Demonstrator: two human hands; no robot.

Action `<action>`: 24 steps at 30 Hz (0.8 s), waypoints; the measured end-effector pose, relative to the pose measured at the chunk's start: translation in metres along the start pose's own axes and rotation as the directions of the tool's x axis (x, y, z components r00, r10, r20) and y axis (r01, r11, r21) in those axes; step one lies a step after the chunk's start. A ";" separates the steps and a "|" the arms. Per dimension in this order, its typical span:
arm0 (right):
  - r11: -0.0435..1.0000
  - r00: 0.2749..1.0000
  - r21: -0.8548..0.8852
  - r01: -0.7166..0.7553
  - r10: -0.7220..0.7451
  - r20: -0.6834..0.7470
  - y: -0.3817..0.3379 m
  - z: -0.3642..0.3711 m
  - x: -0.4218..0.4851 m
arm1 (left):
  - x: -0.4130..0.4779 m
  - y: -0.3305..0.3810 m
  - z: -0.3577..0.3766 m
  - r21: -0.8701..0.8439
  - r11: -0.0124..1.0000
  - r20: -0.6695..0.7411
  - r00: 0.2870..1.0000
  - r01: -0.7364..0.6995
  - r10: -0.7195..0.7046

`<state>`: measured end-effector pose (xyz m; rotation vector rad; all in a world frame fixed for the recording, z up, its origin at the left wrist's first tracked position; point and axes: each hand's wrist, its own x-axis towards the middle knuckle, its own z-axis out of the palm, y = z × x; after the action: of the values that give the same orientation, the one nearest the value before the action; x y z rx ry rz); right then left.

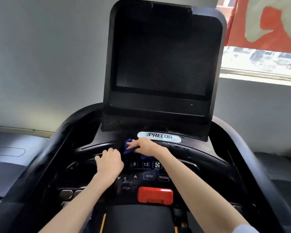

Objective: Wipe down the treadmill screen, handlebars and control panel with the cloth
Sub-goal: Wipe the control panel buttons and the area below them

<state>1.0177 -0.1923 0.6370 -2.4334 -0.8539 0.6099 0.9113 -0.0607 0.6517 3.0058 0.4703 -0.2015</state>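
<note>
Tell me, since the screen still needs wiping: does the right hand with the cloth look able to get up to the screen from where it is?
Probably yes. The right hand presses the blue cloth on the console just below the Precor badge, and the screen rises directly above it with nothing between. The top edge may need a stretch.

"PRECOR" is read on the silver badge below the dark screen. On the control panel, keys marked "8" and "12" are seen, then "MODE", "PROGRAM" and "STOP". A small incline label is blurred.
</note>
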 end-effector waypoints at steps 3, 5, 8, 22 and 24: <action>0.998 0.996 0.064 -0.011 0.017 -0.083 0.042 -0.019 -0.036 | 0.001 0.010 0.006 -0.073 0.997 -0.075 0.997 -0.006 0.000; 0.995 0.984 0.089 -0.051 0.065 -0.167 0.074 -0.028 -0.068 | 0.000 0.023 0.009 -0.109 0.991 -0.123 0.990 -0.079 0.065; 0.991 0.953 0.066 -0.118 0.131 -0.274 0.123 -0.040 -0.121 | -0.004 0.053 0.008 -0.143 0.969 -0.125 0.975 -0.200 0.183; 0.976 0.960 0.215 0.047 0.016 -0.281 0.115 -0.045 -0.127 | -0.014 0.144 0.020 -0.165 0.977 -0.043 0.990 -0.136 0.131; 0.984 0.976 0.159 0.081 -0.046 -0.214 0.102 -0.040 -0.124 | -0.013 0.146 0.020 -0.153 0.981 -0.037 0.993 -0.115 0.111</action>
<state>0.9980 -0.3568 0.6401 -2.2613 -0.7586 0.3763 0.9415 -0.2049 0.6444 2.8746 0.3011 -0.1078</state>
